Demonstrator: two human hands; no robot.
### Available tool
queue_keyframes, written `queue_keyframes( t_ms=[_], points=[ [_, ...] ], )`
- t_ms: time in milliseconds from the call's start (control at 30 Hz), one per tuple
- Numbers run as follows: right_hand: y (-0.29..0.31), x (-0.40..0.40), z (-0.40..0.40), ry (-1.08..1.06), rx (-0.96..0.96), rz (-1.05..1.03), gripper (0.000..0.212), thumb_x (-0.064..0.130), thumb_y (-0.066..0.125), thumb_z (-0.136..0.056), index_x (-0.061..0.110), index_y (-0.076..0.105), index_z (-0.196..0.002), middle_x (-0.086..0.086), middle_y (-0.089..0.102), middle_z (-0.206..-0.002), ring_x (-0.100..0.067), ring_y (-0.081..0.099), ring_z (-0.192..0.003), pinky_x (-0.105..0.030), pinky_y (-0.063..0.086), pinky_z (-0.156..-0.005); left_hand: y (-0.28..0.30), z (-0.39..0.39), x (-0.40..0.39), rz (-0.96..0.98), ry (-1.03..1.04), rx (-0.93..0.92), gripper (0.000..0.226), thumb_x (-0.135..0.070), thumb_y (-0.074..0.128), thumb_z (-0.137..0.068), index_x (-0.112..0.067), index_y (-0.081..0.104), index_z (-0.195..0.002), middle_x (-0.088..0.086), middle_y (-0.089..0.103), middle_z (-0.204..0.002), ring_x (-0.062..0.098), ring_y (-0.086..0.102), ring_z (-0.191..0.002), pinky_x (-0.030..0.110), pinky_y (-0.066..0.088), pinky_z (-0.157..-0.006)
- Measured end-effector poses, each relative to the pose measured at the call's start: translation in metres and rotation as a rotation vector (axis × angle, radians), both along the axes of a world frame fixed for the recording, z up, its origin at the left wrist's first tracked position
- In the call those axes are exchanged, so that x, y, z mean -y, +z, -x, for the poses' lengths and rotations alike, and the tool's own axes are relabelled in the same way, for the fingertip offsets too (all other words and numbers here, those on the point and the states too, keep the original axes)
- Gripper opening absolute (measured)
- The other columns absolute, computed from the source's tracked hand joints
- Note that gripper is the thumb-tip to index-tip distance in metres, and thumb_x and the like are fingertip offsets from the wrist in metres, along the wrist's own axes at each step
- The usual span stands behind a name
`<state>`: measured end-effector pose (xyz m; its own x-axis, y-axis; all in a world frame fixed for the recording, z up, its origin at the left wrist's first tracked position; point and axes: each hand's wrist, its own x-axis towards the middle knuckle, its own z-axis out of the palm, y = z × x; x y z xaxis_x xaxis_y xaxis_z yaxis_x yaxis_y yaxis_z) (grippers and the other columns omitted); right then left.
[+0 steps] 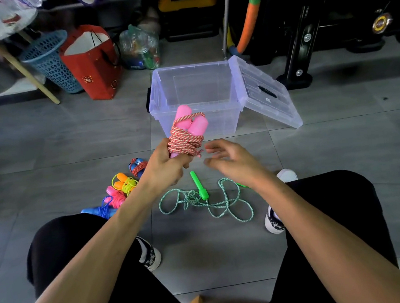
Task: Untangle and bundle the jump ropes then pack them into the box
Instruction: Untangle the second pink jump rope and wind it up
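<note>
My left hand (166, 165) grips a jump rope with pink handles (188, 130), its red-and-white cord wound round both handles, held up in front of the clear plastic box (157, 101). My right hand (229, 159) hovers just right of the bundle with fingers spread and loosely bent, holding nothing. A green rope (206, 199) with green handles lies loose and tangled on the floor between my feet. To the left lie bundled ropes: one red and blue (137, 166), one orange and yellow (125, 183), one pink (115, 196), one blue (102, 209).
The box's lid (264, 91) hangs open to its right. A red paper bag (93, 64), a blue basket (48, 58) and a clear bag of items stand at the back left. Black exercise gear stands at the back right. My shoes sit beside the green rope.
</note>
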<state>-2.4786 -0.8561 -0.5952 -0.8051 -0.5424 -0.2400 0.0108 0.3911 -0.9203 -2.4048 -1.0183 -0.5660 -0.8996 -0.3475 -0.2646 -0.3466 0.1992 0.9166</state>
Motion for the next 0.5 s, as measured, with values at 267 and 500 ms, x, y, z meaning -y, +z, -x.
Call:
queue_keyframes(
  t_ms=[267, 500],
  points=[
    [-0.016, 0.006, -0.001, 0.094, -0.320, -0.160, 0.054, 0.023, 0.074, -0.082, 0.017, 0.053, -0.132, -0.001, 0.051, -0.129, -0.012, 0.050, -0.117, -0.022, 0.037, -0.097, 0.006, -0.003, 0.007, -0.393, -0.018, 0.056, 0.013, -0.003, 0.054, -0.088, -0.006, 0.050, -0.077, 0.007, 0.052, -0.066, 0.014, 0.034, -0.041, 0.019, 0.024, -0.041],
    [-0.002, 0.004, -0.003, -0.075, 0.106, 0.121, 0.014, 0.013, 0.064, -0.092, 0.016, 0.065, -0.079, -0.002, 0.066, -0.064, -0.013, 0.060, -0.049, -0.023, 0.048, -0.047, 0.002, -0.001, 0.019, -0.428, 0.195, 0.090, 0.011, -0.005, 0.054, -0.088, -0.008, 0.053, -0.078, 0.006, 0.050, -0.066, 0.013, 0.032, -0.039, 0.017, 0.021, -0.041]
  ],
)
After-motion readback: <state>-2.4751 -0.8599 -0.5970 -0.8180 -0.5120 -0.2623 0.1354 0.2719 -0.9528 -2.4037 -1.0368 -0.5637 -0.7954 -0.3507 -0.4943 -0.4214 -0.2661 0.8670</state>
